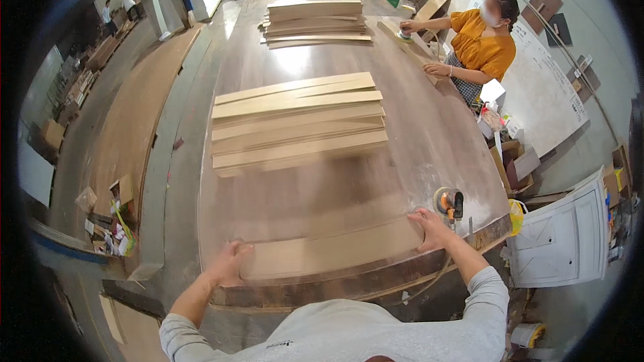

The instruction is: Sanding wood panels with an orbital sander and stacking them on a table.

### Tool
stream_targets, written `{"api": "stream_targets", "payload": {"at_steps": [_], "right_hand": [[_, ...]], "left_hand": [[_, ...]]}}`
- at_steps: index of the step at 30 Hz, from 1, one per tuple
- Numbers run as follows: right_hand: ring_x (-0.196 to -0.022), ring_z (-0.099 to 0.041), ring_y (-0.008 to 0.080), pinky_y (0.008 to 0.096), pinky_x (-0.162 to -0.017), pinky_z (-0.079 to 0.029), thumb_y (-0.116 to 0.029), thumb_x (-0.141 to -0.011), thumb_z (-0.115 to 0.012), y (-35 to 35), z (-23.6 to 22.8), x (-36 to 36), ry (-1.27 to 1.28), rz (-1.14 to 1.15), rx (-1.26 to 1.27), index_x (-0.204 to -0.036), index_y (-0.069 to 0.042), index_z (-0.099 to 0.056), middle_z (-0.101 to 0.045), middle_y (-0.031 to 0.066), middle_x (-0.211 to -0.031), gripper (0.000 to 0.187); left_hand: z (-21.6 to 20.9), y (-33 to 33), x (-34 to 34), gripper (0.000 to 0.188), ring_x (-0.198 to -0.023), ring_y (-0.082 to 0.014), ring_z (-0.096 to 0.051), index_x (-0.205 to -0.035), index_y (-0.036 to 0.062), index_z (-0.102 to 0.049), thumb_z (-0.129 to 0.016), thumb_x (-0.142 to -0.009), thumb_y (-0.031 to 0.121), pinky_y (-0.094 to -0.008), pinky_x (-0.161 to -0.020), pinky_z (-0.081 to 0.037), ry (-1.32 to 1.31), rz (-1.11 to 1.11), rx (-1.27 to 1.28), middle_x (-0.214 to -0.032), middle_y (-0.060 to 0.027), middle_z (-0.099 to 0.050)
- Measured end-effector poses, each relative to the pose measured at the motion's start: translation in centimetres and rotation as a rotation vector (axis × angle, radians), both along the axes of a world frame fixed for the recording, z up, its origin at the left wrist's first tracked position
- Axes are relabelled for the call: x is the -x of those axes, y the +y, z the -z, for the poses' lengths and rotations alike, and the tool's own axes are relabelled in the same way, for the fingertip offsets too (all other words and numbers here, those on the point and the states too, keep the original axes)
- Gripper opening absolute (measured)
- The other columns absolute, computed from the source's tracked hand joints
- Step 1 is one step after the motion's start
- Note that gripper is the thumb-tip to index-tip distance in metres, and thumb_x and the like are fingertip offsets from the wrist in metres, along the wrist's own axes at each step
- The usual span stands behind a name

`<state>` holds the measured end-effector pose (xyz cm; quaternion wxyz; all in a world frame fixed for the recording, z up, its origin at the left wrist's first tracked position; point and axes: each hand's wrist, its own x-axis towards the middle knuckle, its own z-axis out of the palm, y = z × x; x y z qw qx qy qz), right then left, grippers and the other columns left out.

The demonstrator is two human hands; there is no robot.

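1. A pale wooden board [329, 252] lay lengthwise along the near edge of the bench [436, 147]; blur hid whether it was a single piece or several layers.
2. The left hand [229, 263] was at the board's left end, near the bench's near left corner, its fingers grasping that end.
3. The right hand [434, 229] was at the opposite end, toward the bench's near right corner, and its fingers likewise grasped the board.
4. Just beyond the right hand, near the bench's right edge, sat an orange-and-black sander [449, 204] with a round base.
5. A stack of pale strips [298, 121] lay across the middle of the bench, its pieces slightly fanned.
6. A smaller stack [315, 23] lay toward the bench's far end.
7. At the bench's right side, toward the far end, a co-worker [492, 43] in an orange top had one hand on a round tool [404, 35], over a long wooden piece [414, 50].
8. Right of the bench's near corner stood a white panelled cabinet piece [560, 238], tilted, with a yellow container [516, 217] between.
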<state>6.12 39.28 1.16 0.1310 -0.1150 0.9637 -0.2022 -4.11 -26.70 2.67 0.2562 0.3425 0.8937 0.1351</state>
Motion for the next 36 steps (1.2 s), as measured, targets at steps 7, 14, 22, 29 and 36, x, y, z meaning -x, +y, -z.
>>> {"api": "stream_targets", "payload": {"at_steps": [7, 14, 22, 29, 36], "right_hand": [[-0.132, -0.05, 0.0363, 0.0469, -0.112, -0.042, -0.035, -0.056, -0.093, -0.3, -3.4, -0.4, -0.245, -0.025, 0.194, -0.15, -0.013, -0.044, -0.049, 0.0191, -0.142, 0.108], [-0.127, -0.051, 0.0201, 0.0343, -0.111, -0.042, -0.013, -0.091, -0.071, 1.4, -1.3, -5.2, -1.018, 0.462, 0.744, -0.157, -0.014, -0.032, -0.056, 0.0115, -0.139, 0.076], [-0.101, -0.058, 0.0136, 0.0303, -0.087, -0.048, -0.02, -0.097, -0.062, -3.1, 2.4, -9.7, -0.831, 0.932, 0.866, -0.122, -0.01, -0.061, -0.059, 0.0001, -0.11, 0.027], [-0.103, -0.058, 0.0126, 0.0307, -0.086, -0.051, -0.026, -0.096, -0.066, -3.4, 1.5, -9.3, -0.825, 0.969, 1.018, -0.122, -0.015, -0.06, -0.059, -0.0001, -0.108, 0.029], [-0.112, -0.057, 0.0187, 0.0393, -0.097, -0.047, -0.045, -0.096, -0.062, -4.0, -0.7, -9.1, -0.802, 0.953, 1.081, -0.126, -0.018, -0.061, -0.061, 0.001, -0.116, 0.041]], "left_hand": [[-5.6, -0.1, 3.9, 0.112, -0.14, -0.0316, -0.043, -0.156, 0.0144, -0.034, -0.093, -0.06, 0.012, -0.0434, -0.117, -0.04, -0.532, -0.2, 0.054, -0.152, -0.0211, -0.039], [-2.7, -7.1, 1.2, 0.084, -0.138, -0.0276, -0.045, -0.151, 0.0153, -0.04, -0.081, -0.078, 0.014, -0.0405, -0.112, -0.043, -1.199, -0.852, -0.454, -0.148, -0.0146, -0.047], [1.2, -4.2, -6.9, 0.049, -0.104, -0.0167, -0.064, -0.127, 0.0055, -0.062, -0.077, -0.082, 0.018, -0.0347, -0.085, -0.053, -0.908, -1.105, -0.168, -0.117, -0.0072, -0.069], [1.7, -4.1, -5.9, 0.041, -0.098, -0.0168, -0.062, -0.123, 0.0084, -0.063, -0.072, -0.087, 0.026, -0.035, -0.082, -0.052, -0.786, -0.952, -0.327, -0.105, -0.0034, -0.067], [-2.2, -2.5, -5.3, 0.04, -0.102, -0.0198, -0.06, -0.126, 0.0101, -0.063, -0.067, -0.089, 0.023, -0.0324, -0.09, -0.051, -0.81, -1.097, -0.187, -0.11, -0.0088, -0.064]]}}
